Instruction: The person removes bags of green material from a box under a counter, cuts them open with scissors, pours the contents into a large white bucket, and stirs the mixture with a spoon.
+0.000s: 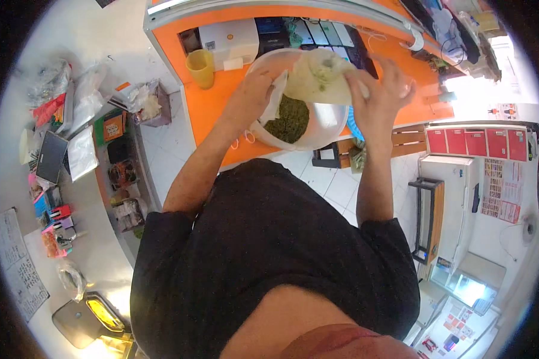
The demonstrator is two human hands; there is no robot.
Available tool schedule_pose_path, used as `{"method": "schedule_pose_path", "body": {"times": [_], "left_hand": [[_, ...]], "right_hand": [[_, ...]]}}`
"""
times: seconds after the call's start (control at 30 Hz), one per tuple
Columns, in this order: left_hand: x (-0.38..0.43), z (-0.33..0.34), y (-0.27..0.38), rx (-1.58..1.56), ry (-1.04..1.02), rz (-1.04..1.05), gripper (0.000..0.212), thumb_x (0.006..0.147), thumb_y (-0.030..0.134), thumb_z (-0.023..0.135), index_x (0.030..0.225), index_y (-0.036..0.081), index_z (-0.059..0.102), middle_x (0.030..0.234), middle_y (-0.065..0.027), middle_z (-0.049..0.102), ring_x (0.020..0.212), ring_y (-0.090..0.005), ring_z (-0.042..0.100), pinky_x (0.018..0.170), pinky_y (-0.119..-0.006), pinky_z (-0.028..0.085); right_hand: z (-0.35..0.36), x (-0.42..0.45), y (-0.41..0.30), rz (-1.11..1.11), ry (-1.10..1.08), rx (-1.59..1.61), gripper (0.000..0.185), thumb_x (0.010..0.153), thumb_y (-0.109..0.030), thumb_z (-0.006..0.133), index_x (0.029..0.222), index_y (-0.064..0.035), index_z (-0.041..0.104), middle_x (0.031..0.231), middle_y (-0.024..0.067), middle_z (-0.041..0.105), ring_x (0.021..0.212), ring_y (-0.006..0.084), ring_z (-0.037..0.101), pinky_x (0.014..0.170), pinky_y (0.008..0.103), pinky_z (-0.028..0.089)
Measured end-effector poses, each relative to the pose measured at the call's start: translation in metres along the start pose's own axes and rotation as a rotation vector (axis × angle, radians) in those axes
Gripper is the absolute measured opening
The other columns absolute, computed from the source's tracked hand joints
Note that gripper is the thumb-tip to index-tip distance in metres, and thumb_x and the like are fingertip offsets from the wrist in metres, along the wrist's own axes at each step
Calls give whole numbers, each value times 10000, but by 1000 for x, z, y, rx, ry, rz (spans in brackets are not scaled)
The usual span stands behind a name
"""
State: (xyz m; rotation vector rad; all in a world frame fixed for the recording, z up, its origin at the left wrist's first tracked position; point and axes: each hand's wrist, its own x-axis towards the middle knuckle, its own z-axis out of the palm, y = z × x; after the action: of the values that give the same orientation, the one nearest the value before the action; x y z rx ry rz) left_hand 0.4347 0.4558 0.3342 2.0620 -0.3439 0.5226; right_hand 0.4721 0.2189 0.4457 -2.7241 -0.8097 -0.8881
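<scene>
A wide translucent plastic bowl [325,128] stands near the front edge of the orange counter. Dark green chopped leaves [292,119] lie heaped in its left part. Over the bowl's left rim, my left hand [256,92] grips a white folded piece [277,101], cloth or paper; which, I cannot tell. From the right, my right hand [377,92] pinches the edge of a pale yellow-green translucent plastic piece [321,74], held above the bowl with green specks on it. Whether it is a bag or a container is unclear. It hides the bowl's far part.
On the orange counter [206,128] a yellow cup [201,69] and a white box-shaped device [233,38] stand behind the bowl at left. Several phones [328,33] lie at the back. A wooden crate [343,152] sits below on the right. A steel worktable [85,215] runs along the left.
</scene>
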Motion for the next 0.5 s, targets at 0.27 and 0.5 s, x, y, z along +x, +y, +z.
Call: {"method": "schedule_pose_path", "body": {"times": [0.27, 0.5], "left_hand": [[13, -11, 4, 64, 0, 79, 371, 862, 30, 577, 1233, 29, 585, 981, -230, 619, 934, -418, 602, 853, -482, 476], [10, -13, -25, 141, 5, -28, 273, 863, 80, 615, 1121, -8, 624, 922, -210, 631, 925, -407, 612, 823, -475, 483]], "right_hand": [[2, -3, 2, 29, 163, 144, 140, 832, -288, 732, 865, -155, 761, 1183, 9, 655, 1156, 234, 555, 1090, 584, 127], [18, -14, 44, 59, -72, 142, 197, 832, -344, 736, 884, -158, 771, 1059, 20, 706, 1080, 224, 606, 1063, 532, 269]]}}
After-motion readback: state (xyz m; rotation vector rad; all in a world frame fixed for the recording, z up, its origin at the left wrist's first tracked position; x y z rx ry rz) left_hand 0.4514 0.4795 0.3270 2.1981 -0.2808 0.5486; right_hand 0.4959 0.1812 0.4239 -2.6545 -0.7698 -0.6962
